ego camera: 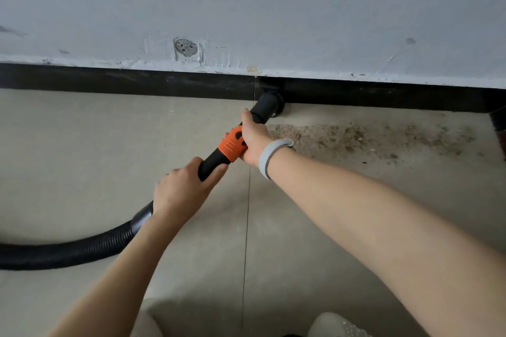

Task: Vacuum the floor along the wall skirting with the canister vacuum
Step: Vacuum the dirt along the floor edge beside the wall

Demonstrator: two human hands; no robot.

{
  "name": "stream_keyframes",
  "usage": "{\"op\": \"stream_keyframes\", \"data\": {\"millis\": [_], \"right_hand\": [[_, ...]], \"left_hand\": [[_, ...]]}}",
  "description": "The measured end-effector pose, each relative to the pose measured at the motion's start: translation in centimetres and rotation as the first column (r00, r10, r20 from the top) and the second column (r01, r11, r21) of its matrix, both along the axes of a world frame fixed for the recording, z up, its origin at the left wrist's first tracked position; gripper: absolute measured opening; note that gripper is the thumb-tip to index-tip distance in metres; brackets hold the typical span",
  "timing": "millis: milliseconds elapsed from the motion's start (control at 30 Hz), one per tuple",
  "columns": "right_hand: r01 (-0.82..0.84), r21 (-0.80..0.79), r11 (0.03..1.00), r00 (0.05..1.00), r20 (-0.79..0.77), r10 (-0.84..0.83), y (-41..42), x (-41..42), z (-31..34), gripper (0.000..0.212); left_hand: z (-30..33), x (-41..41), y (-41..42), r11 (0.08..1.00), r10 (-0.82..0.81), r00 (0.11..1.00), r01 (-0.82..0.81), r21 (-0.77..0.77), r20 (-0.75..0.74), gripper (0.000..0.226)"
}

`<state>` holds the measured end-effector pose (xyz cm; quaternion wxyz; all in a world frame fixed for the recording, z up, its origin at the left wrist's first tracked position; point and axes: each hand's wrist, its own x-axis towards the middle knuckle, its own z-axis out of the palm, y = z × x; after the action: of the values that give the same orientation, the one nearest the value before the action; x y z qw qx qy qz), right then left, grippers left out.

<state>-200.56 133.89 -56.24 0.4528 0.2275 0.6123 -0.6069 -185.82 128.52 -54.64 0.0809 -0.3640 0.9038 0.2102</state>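
2 hands are wrapped around the black vacuum tube [219, 161]. The left hand [180, 191] grips the tube low down, just above the ribbed hose [82, 247]. The right hand [253, 139] grips it higher up, at the orange collar [231, 146], with a grey band [269, 157] worn on that wrist. The round nozzle [269, 105] is pressed down where the floor [82, 145] meets the black skirting [123, 82], right at the thin seam between 2 floor tiles.

A wide patch of brown dirt [356, 139] is spread over the floor to the right of the nozzle, close to the skirting. It looks like most of that strip is not cleaned yet.

Some things could go wrong from here. The nozzle is small, so dirt could be missed if it is slid too fast or lifted off the floor. Dirt could be pushed along and scattered if the nozzle is tipped. The skirting or the chipped white wall [246, 8] above it could be scraped if the tube is shoved in too hard. The hose curls away to the left edge of the floor, so it could be pulled tight and tug the tube back.
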Motion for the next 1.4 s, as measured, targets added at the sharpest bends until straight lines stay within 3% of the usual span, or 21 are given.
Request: {"op": "stream_keyframes", "data": {"millis": [100, 333, 467, 567, 933, 1167, 1400], "right_hand": [[0.009, -0.046, 0.999, 0.998, 0.055, -0.006, -2.2, 1.5, -0.1, 0.032], [0.041, -0.085, 0.996, 0.987, 0.161, -0.027, -4.4, 4.3, -0.6, 0.048], [-0.055, 0.003, 0.998, 0.988, 0.143, 0.054, -3.4, 4.6, -0.5, 0.028], [-0.136, 0.108, 0.985, 0.986, 0.109, 0.124, -2.9, 5.8, -0.7, 0.039], [-0.03, 0.306, 0.952, 0.999, 0.028, 0.022, -1.4, 10.5, -3.2, 0.062], [-0.031, 0.164, 0.986, 0.999, 0.022, 0.027, -1.9, 7.2, -1.3, 0.056], [-0.089, 0.177, 0.98, 0.989, -0.098, 0.108, -2.7, 3.9, 0.1, 0.056]], "left_hand": [[0.1, 1.5, -2.3, 0.99, 0.089, 0.995, -0.085, 0.114, -0.033, 0.047], [0.1, 3.6, -4.8, 0.957, 0.148, 0.988, -0.13, 0.259, -0.049, 0.04], [-0.5, 4.4, -5.3, 0.909, 0.144, 0.989, -0.122, 0.399, -0.026, 0.042], [-0.5, 5.3, -5.2, 0.889, 0.123, 0.992, -0.105, 0.445, -0.011, 0.042], [0.5, 6.8, -5.0, 0.877, -0.055, 0.994, 0.002, 0.481, 0.097, 0.044], [-1.0, 5.5, -4.3, 0.917, 0.075, 0.997, -0.073, 0.393, 0.011, 0.038], [-1.9, 2.5, -3.5, 0.96, 0.133, 0.991, -0.122, 0.252, -0.027, 0.048]]}}
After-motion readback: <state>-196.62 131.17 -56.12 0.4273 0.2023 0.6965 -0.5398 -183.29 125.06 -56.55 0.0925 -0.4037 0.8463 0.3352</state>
